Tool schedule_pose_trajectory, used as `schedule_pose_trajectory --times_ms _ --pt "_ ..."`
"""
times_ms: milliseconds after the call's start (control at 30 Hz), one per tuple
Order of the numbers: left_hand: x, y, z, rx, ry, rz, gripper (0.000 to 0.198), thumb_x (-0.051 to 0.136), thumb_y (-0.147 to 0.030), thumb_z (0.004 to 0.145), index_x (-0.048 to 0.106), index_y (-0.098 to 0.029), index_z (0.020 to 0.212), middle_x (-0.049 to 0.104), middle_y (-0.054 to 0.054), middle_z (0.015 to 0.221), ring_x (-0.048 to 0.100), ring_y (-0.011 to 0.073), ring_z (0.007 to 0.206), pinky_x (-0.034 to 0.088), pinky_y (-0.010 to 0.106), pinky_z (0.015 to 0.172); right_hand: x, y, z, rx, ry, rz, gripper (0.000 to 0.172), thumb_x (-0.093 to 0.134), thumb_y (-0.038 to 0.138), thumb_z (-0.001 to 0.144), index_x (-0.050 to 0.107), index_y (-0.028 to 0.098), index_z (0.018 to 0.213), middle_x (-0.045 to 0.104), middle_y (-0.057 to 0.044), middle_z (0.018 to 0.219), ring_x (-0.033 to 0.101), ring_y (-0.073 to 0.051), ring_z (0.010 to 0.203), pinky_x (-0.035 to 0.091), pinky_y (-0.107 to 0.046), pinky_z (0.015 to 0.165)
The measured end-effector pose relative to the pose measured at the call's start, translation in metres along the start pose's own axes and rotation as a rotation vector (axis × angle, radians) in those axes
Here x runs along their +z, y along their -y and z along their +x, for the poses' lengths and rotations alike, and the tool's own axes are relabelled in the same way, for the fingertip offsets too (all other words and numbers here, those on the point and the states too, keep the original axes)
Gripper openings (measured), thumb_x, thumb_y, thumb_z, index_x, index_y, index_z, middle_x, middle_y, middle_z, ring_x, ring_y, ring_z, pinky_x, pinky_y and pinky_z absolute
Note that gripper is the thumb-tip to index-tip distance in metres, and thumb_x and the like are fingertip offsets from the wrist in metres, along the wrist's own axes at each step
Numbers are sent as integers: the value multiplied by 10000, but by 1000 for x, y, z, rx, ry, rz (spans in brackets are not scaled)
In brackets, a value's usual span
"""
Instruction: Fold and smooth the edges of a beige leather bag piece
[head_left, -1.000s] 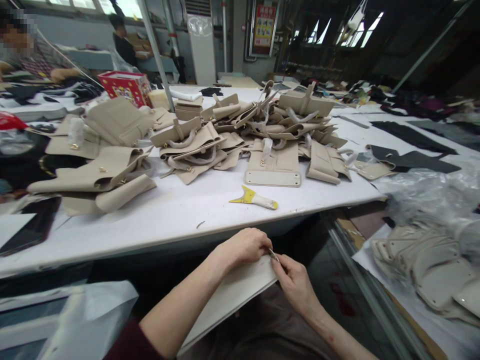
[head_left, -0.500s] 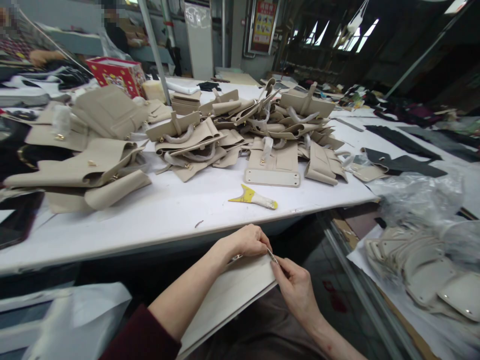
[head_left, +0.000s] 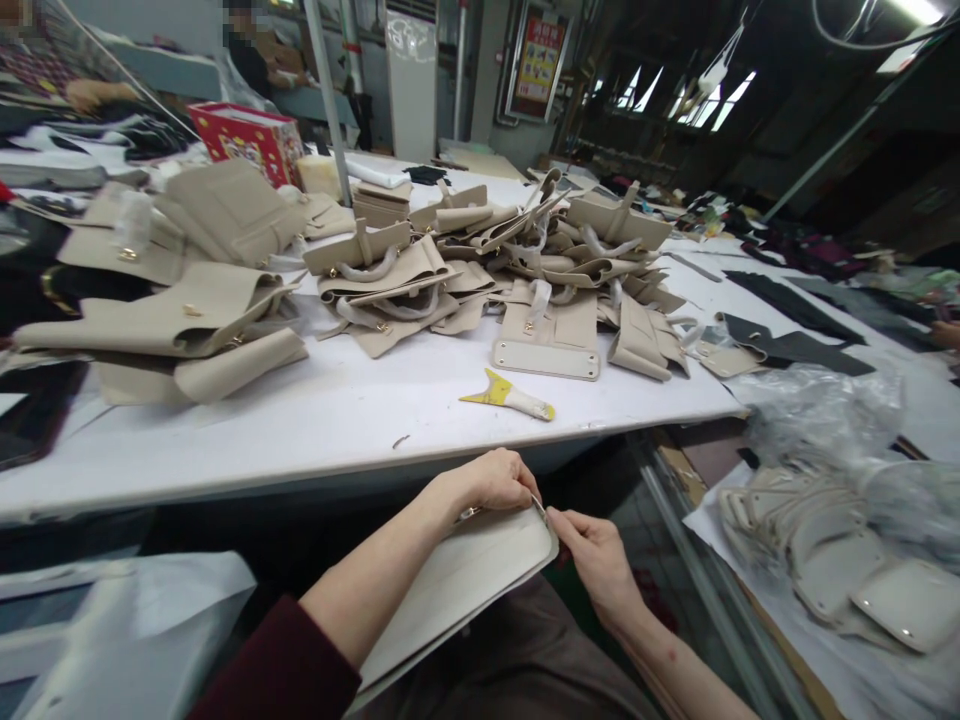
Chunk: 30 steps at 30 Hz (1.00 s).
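On my lap lies a pale beige bag piece (head_left: 465, 582) that looks like leather, made of flat layers with a rounded corner. My left hand (head_left: 493, 482) is closed over its far edge, fingers curled down near that corner. A bit of gold-coloured metal shows beneath the left wrist. My right hand (head_left: 596, 556) pinches the edge at the rounded corner with thumb and forefinger, and its other fingers are curled in. The layers between the fingertips are too small to make out. Beyond the hands, a yellow and white scraper-like tool (head_left: 510, 394) rests on the white table (head_left: 360, 420).
Beige bag parts with wrapped handles (head_left: 420, 280) are heaped across the table. To the right, stacked beige panels (head_left: 832, 550) lie beside clear plastic (head_left: 825, 405). A red box (head_left: 247, 140) and a metal pole (head_left: 328, 100) stand behind. Other people are at the far left.
My right hand has shifted slightly outward along the corner, uncovering more of its rounded end. My left hand keeps its grip. The camera view has turned slightly.
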<state>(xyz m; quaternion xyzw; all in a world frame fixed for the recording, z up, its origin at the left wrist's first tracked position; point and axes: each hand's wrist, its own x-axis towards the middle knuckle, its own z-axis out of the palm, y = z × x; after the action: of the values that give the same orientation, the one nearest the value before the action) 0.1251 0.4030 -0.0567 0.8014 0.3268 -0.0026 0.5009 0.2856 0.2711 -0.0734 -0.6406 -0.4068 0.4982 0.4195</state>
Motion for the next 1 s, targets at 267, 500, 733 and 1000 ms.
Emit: schedule_pose_trajectory --times_ms 267,500,733,1000 --pt "-2 -2 -2 15 -10 22 356 571 -247 688 787 -219 969 754 1 826 659 165 794 467 196 650 -1 12 12 289 206 237 414 788 512 728 597 164 843 532 15 708 484 -109 587 450 -233 492" --pt "-11 -6 -7 53 22 67 353 578 -241 686 784 -222 972 757 33 895 662 206 846 483 270 753 -10 20 24 403 393 134 407 794 491 742 622 132 829 557 0 687 526 -110 584 501 -224 495" --pt "-31 4 -47 39 40 0 516 620 -221 678 691 -202 1189 731 43 1096 666 212 959 504 249 798 -13 54 56 509 644 -247 355 761 489 749 710 145 824 637 -20 736 594 -142 673 541 -231 564" --pt "3 37 -176 -179 -476 -311 458 686 -305 763 668 -299 1220 656 20 1273 590 268 1177 419 358 1044 -14 55 75 481 746 -423 381 753 542 716 751 173 810 711 -45 784 646 -186 720 520 -235 576"
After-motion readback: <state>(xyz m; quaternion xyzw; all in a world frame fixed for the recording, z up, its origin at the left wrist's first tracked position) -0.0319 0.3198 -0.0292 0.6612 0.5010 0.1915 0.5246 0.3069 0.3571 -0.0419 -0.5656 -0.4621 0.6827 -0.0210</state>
